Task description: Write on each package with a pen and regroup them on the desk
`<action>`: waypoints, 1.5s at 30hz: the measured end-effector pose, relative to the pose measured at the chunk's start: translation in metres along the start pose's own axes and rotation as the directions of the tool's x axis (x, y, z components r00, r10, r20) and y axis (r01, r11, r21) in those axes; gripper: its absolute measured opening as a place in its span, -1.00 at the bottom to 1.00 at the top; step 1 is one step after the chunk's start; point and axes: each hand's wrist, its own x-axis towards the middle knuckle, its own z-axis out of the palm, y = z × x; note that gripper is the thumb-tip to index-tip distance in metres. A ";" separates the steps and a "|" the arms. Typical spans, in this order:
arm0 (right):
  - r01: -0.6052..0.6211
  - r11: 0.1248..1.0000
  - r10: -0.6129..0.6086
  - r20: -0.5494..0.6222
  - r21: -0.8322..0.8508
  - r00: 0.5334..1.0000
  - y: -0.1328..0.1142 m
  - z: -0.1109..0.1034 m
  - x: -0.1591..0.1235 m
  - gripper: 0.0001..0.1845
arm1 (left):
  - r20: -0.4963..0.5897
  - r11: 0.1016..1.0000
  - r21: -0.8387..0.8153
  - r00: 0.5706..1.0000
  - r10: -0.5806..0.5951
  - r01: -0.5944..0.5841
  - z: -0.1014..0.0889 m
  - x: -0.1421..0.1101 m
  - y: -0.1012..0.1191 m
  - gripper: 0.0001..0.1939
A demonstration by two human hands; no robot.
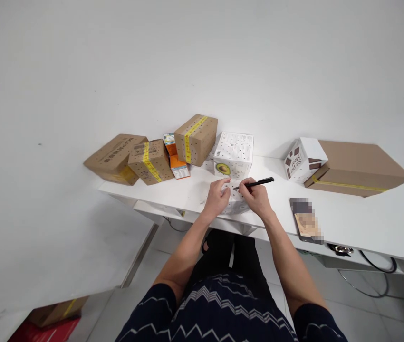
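A small white box with black dots (pixel 235 202) lies on the white table (pixel 366 218) just in front of me. My left hand (pixel 217 196) rests on its left side with fingers curled over the top, holding it steady. In my right hand (pixel 257 195) I grip a black pen (pixel 257 183), pinched between the fingers, with its tip on the top of the dotted box and its back end pointing right. Right behind the hands stands a white carton with an avocado picture (pixel 233 154).
Brown taped cartons (pixel 151 161) (pixel 196 138) (pixel 115 157) and an orange packet (pixel 176 159) sit at the back left. At the right are a white "Super Meal" box (pixel 301 160), a large flat brown carton (pixel 357 167) and a phone (pixel 305 219). More boxes lie on the floor lower left (pixel 57 311).
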 end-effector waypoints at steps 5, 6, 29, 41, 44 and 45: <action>0.028 0.999 -0.028 0.006 -0.042 1.000 0.001 0.001 0.001 -0.79 | 0.011 1.000 0.008 1.000 -0.015 0.015 -0.001 0.000 0.002 -0.64; 0.036 0.998 -0.036 0.008 -0.059 0.999 0.000 0.001 0.000 -0.79 | 0.014 1.000 0.003 1.000 -0.018 0.018 -0.001 0.000 0.002 -0.64; 0.127 0.861 0.139 -0.469 0.492 0.872 0.005 -0.007 -0.009 -0.73 | 0.033 0.999 -0.007 0.998 -0.046 0.047 -0.002 -0.002 0.003 -0.64; -0.509 0.654 0.533 -0.136 -0.559 0.835 0.083 -0.035 -0.039 -0.78 | 0.017 1.000 0.007 1.000 -0.018 0.018 0.000 -0.001 0.000 -0.66; -0.537 0.535 0.602 -0.152 -0.652 0.784 0.079 -0.020 -0.039 -0.70 | 0.030 0.999 -0.006 0.999 -0.032 0.032 -0.001 -0.001 0.002 -0.66; -0.538 0.536 0.605 -0.149 -0.650 0.783 0.079 -0.018 -0.040 -0.68 | 0.035 0.999 -0.007 0.999 -0.034 0.034 -0.001 -0.001 0.003 -0.66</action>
